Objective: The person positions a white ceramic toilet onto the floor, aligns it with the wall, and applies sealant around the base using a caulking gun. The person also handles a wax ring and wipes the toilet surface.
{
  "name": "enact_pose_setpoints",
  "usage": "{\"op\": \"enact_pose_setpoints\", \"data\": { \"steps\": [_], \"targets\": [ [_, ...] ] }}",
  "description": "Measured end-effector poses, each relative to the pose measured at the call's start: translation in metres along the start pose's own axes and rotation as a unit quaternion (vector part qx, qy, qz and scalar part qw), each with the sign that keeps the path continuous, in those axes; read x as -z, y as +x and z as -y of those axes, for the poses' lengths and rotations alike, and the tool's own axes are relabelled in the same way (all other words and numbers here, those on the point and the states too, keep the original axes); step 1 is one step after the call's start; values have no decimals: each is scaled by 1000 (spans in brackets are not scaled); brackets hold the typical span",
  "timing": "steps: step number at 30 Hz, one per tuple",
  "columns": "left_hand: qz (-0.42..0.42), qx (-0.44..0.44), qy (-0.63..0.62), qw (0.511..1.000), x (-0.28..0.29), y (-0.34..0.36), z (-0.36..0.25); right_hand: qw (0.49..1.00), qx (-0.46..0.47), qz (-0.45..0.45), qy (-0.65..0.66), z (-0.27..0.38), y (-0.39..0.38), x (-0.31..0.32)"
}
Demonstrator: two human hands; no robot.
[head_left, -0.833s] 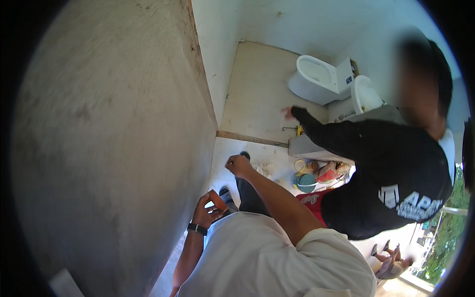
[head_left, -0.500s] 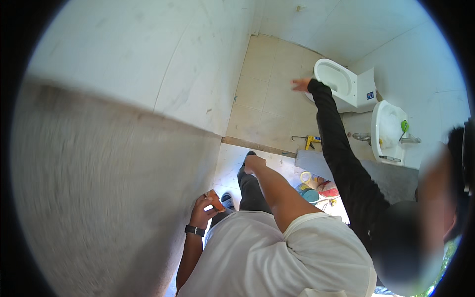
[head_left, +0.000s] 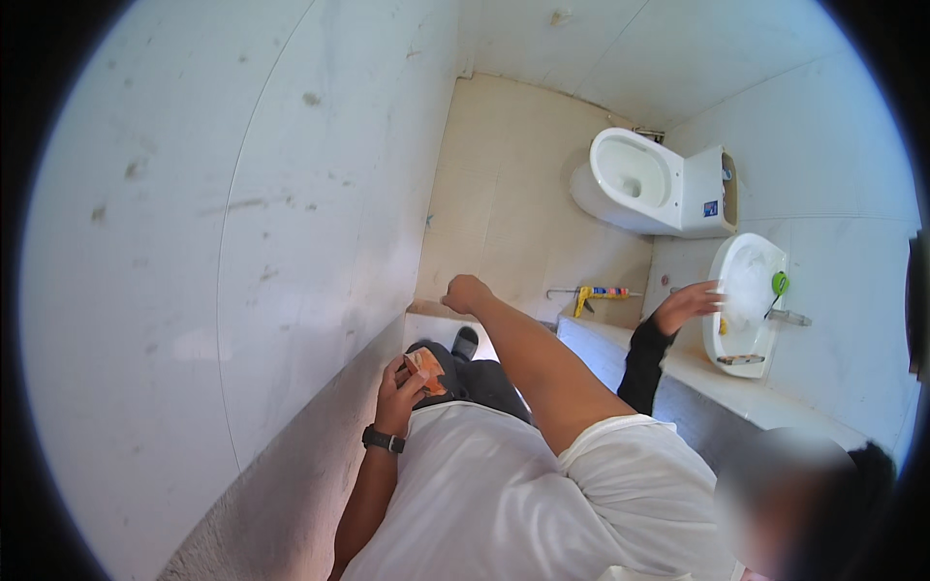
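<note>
Your left hand [head_left: 399,393] pinches the worn orange piece [head_left: 428,370] before your dark trousers [head_left: 492,389], your right hand [head_left: 467,293] is curled closed, contents undeterminable, and a loosened pinch could drop the piece onto the floor [head_left: 438,330] beside your sandal [head_left: 465,343].

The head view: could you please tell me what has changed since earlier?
The co-worker's hand has moved rightward, from near the toilet to the sink. The view has shifted and the bucket has left it. The left hand still holds the orange piece; the caulking gun still lies on the floor.
</note>
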State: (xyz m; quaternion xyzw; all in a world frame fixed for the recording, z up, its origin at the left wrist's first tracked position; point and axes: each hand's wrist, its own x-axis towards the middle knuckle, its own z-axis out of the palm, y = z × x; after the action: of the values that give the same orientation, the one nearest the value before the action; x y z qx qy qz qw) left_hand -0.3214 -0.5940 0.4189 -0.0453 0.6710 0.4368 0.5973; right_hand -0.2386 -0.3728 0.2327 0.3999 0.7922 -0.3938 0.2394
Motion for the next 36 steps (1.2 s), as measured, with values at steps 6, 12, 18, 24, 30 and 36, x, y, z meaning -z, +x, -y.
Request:
{"op": "enact_pose_setpoints", "data": {
  "steps": [6, 12, 18, 24, 30, 36],
  "targets": [
    [65, 91, -191, 975, -54, 68, -73, 996, -4, -61, 60, -64, 9, 78],
    [125, 57, -98, 986, -127, 155, -157, 900, -62, -89, 421, -122, 15, 154],
    [174, 97, 51, 979, -200, 184, -208, 869, -31, -52, 491, -152, -34, 241],
    [234, 165, 70, 956, -278, 213, -212, 838, -58, -95, 535, -184, -70, 263],
    [299, 181, 288, 892, -387, 252, -242, 747, -49, -210, 629, -247, -82, 271],
    [429, 246, 376, 784, -470, 284, -248, 674, -136, -252, 681, -278, -104, 273]
  ]
}}
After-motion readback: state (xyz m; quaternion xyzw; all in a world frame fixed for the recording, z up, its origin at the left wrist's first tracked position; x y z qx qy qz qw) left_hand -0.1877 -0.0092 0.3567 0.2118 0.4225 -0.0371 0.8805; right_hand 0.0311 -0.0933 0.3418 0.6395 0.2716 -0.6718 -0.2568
